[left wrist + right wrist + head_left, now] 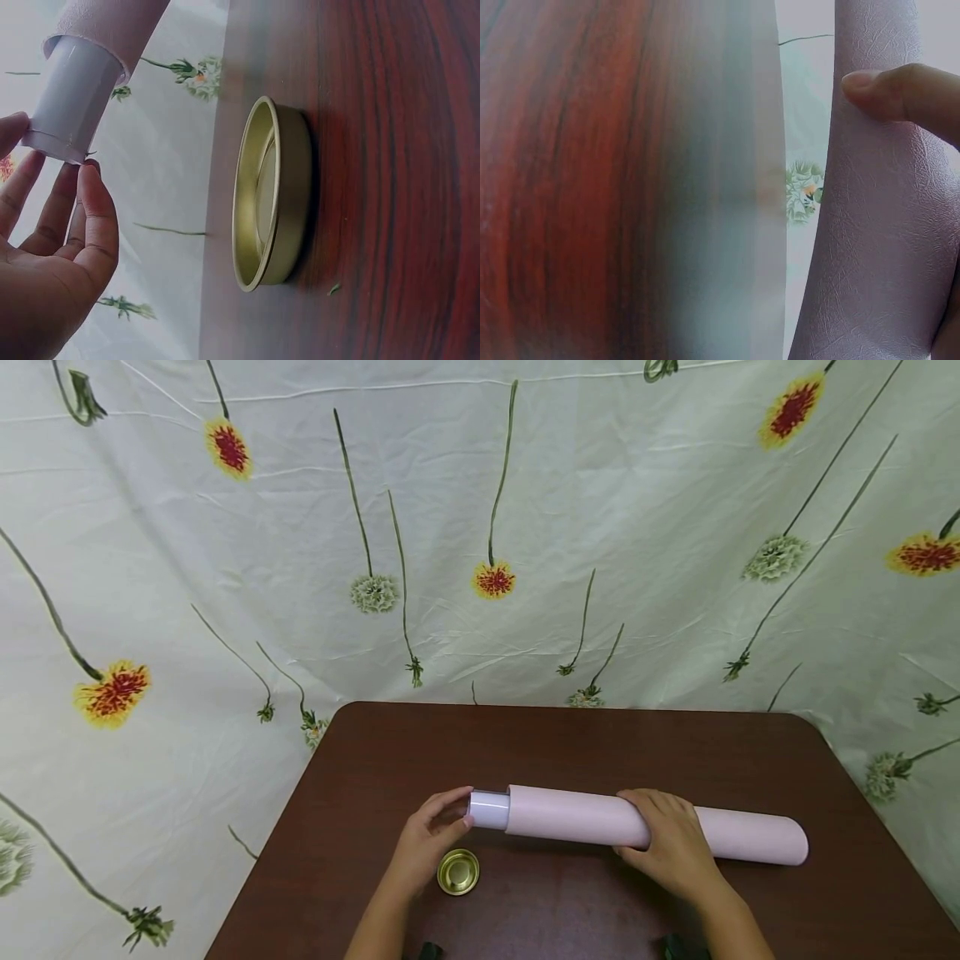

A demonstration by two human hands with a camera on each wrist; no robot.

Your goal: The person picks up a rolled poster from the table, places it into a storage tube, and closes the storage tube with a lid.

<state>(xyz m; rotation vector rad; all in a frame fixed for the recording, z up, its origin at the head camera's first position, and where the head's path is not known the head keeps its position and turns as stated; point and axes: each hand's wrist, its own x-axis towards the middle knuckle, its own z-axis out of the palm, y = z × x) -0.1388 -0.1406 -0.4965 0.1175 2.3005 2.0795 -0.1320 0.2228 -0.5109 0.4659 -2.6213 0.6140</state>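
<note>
A long pink tube [570,815] with a leathery texture lies sideways over the table, and a shiny pale inner tube [489,810] sticks out of its left end. My left hand [422,843] pinches the outer end of that inner tube; in the left wrist view the fingertips [91,176] sit right at its rim. My right hand [671,847] grips the pink tube a little right of its middle, thumb on the near side. Close to the left hand, a round gold metal lid [458,872] rests on the table with its hollow side up.
The dark reddish-brown table [570,743] has rounded far corners. Behind it hangs a pale cloth [450,643] printed with flowers and stems. Two small dark things, one of them a dark green piece [431,951], show at the bottom edge of the head view.
</note>
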